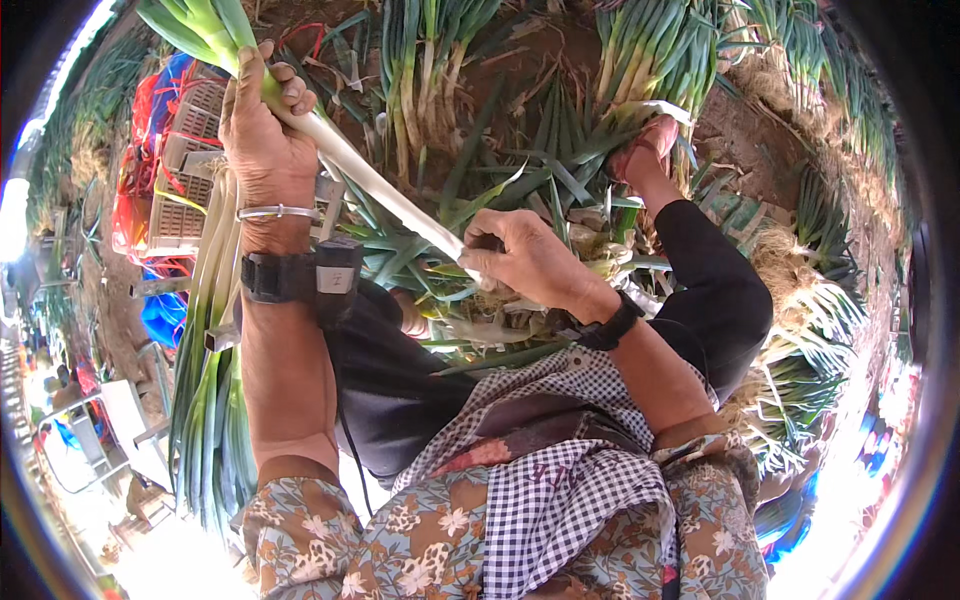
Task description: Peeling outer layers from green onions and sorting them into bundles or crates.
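Note:
A long leek slants across in front of me, its green leaves at the upper left and its white root end toward the middle. My left hand is wrapped round the stalk just below the leaves. At the lower white end, the fingers of my right hand are pinched on the stalk's tip. Both wrists carry black bands. Beneath the leek lie loose green leaves and trimmings, between my legs. Several more leeks lie beside my left forearm, white ends upward in view.
A tan plastic basket with red and blue bags stands at the left. Leek bundles stand ahead, with another bundle near my right foot. Further leeks with stringy roots are heaped along the right. A metal frame is by my left forearm.

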